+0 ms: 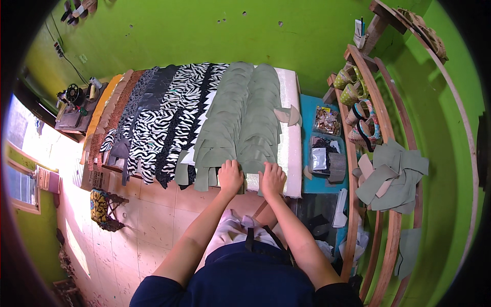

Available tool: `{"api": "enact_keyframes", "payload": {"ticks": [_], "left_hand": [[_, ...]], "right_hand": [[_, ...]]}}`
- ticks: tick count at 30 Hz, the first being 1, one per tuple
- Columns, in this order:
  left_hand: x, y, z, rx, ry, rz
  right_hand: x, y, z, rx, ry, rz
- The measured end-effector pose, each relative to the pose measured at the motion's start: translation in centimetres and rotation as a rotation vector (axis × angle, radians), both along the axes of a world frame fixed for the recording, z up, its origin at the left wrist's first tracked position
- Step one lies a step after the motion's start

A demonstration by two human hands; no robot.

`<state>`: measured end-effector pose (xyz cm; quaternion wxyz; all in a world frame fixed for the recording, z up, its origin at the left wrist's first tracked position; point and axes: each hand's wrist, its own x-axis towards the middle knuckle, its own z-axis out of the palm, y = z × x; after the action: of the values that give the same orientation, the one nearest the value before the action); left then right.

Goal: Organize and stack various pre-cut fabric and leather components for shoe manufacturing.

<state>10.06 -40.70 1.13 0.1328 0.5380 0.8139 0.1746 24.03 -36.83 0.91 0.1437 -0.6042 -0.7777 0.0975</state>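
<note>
Two long columns of overlapping grey-green cut pieces (261, 110) of leather-like sheet, rounded at their far ends, run down the table. At the near end of the right column, my left hand (231, 177) and my right hand (272, 179) hold the lowest grey-green piece (253, 166) by its two sides. My left fingers are curled closed at its left edge. On the right edge my fingers are bent round it, with the thumb partly hidden. Two small beige curved pieces (289, 115) lie beside the right column, on a pale covered strip (290, 169) of the table.
Zebra-print pieces (174, 107) and black, brown and orange rows fill the table's left. A sewing machine (74, 97) stands far left, a stool (107, 209) on the floor. Right, a wooden rack (376, 102) carries sandals (364, 123) and loose grey-green pieces (391, 176), beside plastic containers (327, 156).
</note>
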Motion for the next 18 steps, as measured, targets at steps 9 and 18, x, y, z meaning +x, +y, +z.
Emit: {"api": "enact_keyframes", "payload": {"ticks": [9,18], "left_hand": [[0.2,-2.3,-2.7,0.187,0.309,-0.535],[-1.2,-3.1,-2.8,0.128,0.311,-0.556]], "right_hand": [[0.6,-2.3,-3.9,0.117,-0.076,0.46],[2.5,-2.0,-3.2,0.011,-0.041,0.387]]}}
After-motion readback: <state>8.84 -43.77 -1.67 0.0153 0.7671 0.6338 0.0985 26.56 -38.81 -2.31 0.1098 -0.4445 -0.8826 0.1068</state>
